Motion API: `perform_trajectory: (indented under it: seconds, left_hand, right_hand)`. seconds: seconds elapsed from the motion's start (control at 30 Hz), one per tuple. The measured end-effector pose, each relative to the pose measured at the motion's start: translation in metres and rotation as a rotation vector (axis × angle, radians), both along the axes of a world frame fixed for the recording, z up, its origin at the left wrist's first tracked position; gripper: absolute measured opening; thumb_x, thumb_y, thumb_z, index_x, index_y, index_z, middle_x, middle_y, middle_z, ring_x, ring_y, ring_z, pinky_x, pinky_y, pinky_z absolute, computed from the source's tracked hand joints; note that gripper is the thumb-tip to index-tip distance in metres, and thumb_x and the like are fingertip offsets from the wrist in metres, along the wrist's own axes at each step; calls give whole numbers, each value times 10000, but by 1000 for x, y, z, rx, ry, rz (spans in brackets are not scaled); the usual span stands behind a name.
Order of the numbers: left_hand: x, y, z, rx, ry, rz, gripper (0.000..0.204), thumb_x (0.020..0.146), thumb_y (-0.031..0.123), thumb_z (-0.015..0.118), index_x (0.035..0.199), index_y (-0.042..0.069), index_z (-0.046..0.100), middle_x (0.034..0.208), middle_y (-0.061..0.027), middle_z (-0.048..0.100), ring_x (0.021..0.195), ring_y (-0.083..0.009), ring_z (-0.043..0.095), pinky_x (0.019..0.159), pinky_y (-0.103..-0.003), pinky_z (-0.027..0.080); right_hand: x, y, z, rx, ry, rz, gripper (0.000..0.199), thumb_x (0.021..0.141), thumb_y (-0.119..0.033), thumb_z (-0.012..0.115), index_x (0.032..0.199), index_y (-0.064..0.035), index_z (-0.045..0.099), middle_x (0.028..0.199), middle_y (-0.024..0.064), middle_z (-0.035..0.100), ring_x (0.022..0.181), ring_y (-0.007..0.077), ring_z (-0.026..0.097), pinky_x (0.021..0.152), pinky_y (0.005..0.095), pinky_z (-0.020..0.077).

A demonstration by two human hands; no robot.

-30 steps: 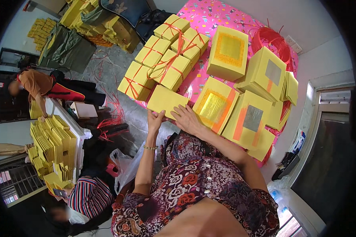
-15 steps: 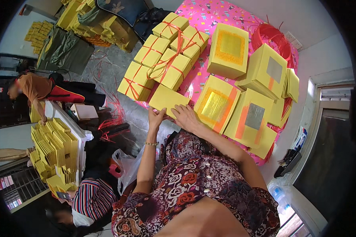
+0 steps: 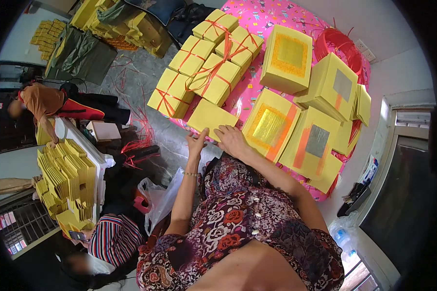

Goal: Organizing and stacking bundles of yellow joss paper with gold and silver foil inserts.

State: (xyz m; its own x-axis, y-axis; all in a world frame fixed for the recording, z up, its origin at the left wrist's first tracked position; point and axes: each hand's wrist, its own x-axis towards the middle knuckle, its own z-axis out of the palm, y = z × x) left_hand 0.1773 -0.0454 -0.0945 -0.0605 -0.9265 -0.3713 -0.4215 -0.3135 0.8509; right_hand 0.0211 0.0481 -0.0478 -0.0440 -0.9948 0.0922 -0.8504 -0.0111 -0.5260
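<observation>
Resting on the near edge of a pink patterned tabletop (image 3: pixel 257 19), a plain yellow paper stack (image 3: pixel 211 118) lies between both hands. The left hand (image 3: pixel 197 144) presses its open fingers against the stack's near left edge; the right hand (image 3: pixel 231 140) lies flat and open on its near right corner, neither hand closed around it. Beyond it sit five yellow paper bundles tied with red string (image 3: pixel 206 68), touching one another. To the right lie two stacks of yellow sheets with gold foil squares (image 3: pixel 269 123) and two with silver squares (image 3: pixel 318 140). Two other people (image 3: pixel 43 102) work at the left, near folded yellow paper piles (image 3: pixel 65 179).
</observation>
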Motion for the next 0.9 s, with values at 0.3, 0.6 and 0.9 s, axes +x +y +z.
perform_trajectory:
  seconds: [0.3,0.6,0.9]
  left_hand:
    - [-14,-6,-27,475,369,81,344,792,372,813,941,120,633,737,8,586,665,-138,556,654,-284,447]
    - [-19,-11,-42,589,587,78,207,805,223,748,949,91,681,851,-11,674,775,-164,611,661,-321,464]
    - [-6,27,0,176,588,207,679,753,56,763,1309,-17,380,1130,-122,586,998,-207,617,854,-337,521]
  right_hand:
    - [0,-2,7,237,19,16,563,806,-223,736,1308,-36,561,1245,149,565,1192,323,553,978,443,484]
    - [-2,-4,10,225,42,23,531,811,-248,733,1270,-32,578,1213,148,573,1153,332,570,938,449,502]
    - [-22,2,45,137,-284,-92,387,906,-293,665,1169,-20,586,1076,168,598,985,347,632,868,433,519]
